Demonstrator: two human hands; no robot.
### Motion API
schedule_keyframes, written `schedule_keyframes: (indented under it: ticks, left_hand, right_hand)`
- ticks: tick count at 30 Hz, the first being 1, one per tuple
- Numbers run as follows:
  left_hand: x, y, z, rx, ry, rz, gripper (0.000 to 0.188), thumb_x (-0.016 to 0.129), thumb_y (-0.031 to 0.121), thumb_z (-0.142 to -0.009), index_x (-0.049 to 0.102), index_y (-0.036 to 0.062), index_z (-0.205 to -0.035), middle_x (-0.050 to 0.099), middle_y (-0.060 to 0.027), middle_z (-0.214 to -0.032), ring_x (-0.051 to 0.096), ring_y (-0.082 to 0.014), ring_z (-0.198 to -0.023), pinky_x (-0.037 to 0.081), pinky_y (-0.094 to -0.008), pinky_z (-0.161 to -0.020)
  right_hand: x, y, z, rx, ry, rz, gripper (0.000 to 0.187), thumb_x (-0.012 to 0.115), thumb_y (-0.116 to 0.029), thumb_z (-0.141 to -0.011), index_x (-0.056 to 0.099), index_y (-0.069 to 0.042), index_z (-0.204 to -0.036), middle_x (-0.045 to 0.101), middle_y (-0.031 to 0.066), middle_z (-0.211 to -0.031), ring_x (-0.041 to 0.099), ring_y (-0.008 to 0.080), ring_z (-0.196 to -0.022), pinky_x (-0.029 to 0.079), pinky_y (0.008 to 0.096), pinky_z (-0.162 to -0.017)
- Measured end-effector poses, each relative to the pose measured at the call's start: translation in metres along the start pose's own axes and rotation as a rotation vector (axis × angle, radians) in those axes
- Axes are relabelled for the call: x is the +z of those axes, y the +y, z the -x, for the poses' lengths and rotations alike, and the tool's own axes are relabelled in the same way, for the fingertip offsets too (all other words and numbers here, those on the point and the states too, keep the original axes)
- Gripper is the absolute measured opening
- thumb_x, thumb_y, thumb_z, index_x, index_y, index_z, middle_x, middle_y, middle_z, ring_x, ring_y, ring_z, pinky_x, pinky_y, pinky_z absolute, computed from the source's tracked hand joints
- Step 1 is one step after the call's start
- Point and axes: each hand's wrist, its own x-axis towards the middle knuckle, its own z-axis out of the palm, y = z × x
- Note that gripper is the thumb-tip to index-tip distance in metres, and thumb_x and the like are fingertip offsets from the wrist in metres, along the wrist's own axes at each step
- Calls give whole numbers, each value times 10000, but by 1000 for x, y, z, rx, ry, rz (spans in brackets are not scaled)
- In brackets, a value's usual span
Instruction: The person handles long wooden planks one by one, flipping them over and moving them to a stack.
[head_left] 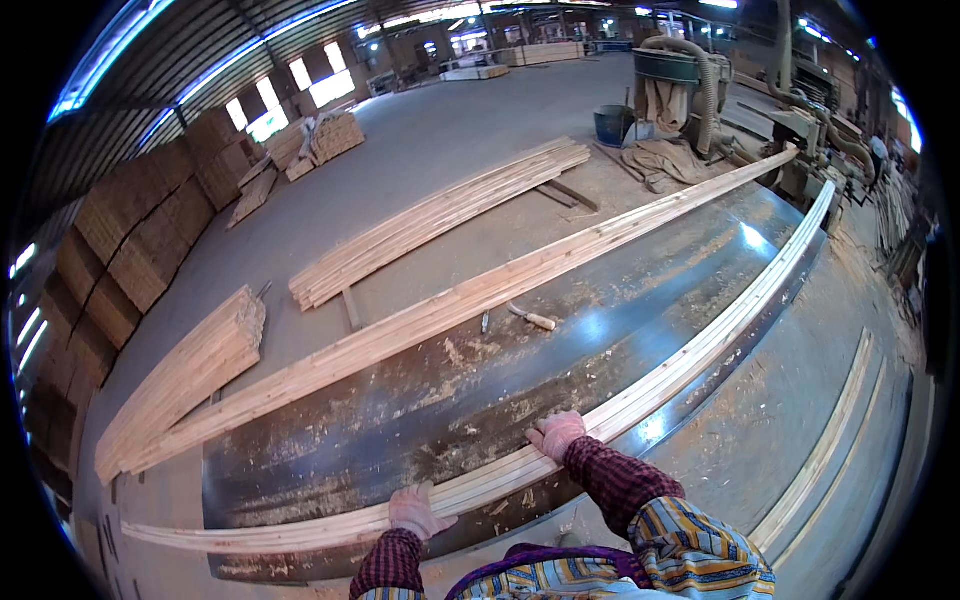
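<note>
The left hand [418, 512] and right hand [557, 435] are each clamped over the long wooden strips [655, 389] lying beneath them, the dark tabletop [640, 340] spreading beyond, apparently at an aligning step whose next shift would call for evenly matched grips.

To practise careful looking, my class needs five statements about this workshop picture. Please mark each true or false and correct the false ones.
1. The left hand and right hand are both on the nearer strips. True.
2. A wooden-handled tool lies on the dark tabletop. True.
3. The right hand holds the tool. False: it is on the nearer strips.
4. The farther strips are painted black. False: they are pale wood.
5. The bucket stands on the tabletop. False: it stands on the floor.
</note>
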Motion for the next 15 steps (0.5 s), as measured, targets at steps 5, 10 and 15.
schedule_keyframes:
  ticks: [5, 10, 15]
  left_hand:
    - [6, -1, -10, 20, 13, 3, 1088, 696, 793, -723, 464, 88, -1519, 552, -131, -1459, 500, -280, -1368, 365, -419, -1152]
    - [-13, 6, -3, -8, -36, -67, 1057, 687, 778, -737, 470, 92, -1511, 571, -114, -1443, 510, -258, -1355, 371, -420, -1134]
    - [-1, 3, -8, 8, -31, -18, 1065, 693, 794, -710, 496, 90, -1484, 577, -115, -1431, 541, -256, -1319, 392, -420, -1101]
  right_hand:
    - [-33, 52, 12, -116, -22, -3, 545, 465, -531, -1005, 751, -84, -1129, 736, 184, -1149, 688, 364, -1106, 508, 485, -979]
    - [1, 137, 4, 10, 309, 85, 517, 472, -527, -1016, 755, -107, -1119, 738, 139, -1104, 654, 336, -1115, 486, 466, -984]
    - [-17, 121, 18, 131, 143, 139, 531, 467, -546, -1018, 773, -116, -1080, 744, 127, -1112, 650, 308, -1134, 479, 451, -984]
